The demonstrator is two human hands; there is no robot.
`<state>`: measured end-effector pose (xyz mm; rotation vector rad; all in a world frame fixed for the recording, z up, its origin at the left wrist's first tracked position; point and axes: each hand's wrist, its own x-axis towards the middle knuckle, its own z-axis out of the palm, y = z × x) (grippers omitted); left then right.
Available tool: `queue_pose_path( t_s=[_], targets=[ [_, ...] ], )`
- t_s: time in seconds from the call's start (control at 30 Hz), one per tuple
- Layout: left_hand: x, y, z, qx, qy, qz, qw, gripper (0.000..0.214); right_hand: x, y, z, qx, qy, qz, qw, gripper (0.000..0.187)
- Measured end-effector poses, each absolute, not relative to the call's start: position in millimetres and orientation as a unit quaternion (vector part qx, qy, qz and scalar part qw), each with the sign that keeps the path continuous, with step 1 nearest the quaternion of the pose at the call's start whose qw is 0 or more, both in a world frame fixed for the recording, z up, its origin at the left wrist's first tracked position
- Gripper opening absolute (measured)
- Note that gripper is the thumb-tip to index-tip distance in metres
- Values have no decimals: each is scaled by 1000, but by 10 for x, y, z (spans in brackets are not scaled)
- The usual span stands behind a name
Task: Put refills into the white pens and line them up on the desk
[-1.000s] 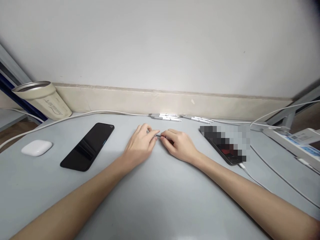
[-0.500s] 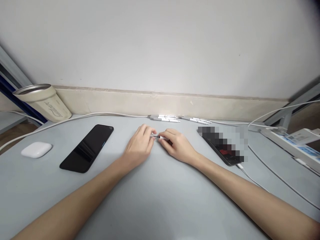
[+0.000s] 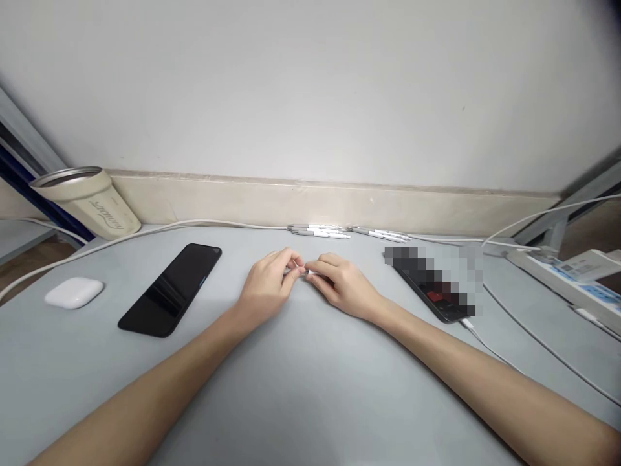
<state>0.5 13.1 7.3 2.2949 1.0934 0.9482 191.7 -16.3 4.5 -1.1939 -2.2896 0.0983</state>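
Near the middle of the desk, my left hand (image 3: 266, 283) and my right hand (image 3: 347, 285) meet almost fingertip to fingertip. Both are closed in a pinch on a pen (image 3: 306, 272), of which only a short piece shows between them; the rest is hidden by my fingers. Beyond my hands, several white-and-grey pens (image 3: 321, 232) lie in a group near the wall. A second bunch of pens (image 3: 381, 233) lies just to its right.
On the left are a black phone (image 3: 171, 290), a white earbud case (image 3: 74, 292) and a cream cup (image 3: 92, 202). At right lie another phone (image 3: 429, 288), partly pixelated and plugged in, a power strip (image 3: 567, 278) and white cables. A wall (image 3: 310, 97) closes off the back.
My left fingertips have come closer to the right ones, and the gap between them has narrowed. Less of the pen shows now. The other things lie as before.
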Motion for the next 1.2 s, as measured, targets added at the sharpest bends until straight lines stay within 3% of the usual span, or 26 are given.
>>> queue_pose_path(
  t_s=[0.6, 1.2],
  targets=[
    [64, 80, 71, 744, 453, 369, 324, 15, 1921, -165, 24, -436, -859, 28, 266, 27],
    [99, 29, 106, 783, 382, 389, 300, 11, 1907, -183, 49, -448, -854, 44, 261, 23]
  ],
)
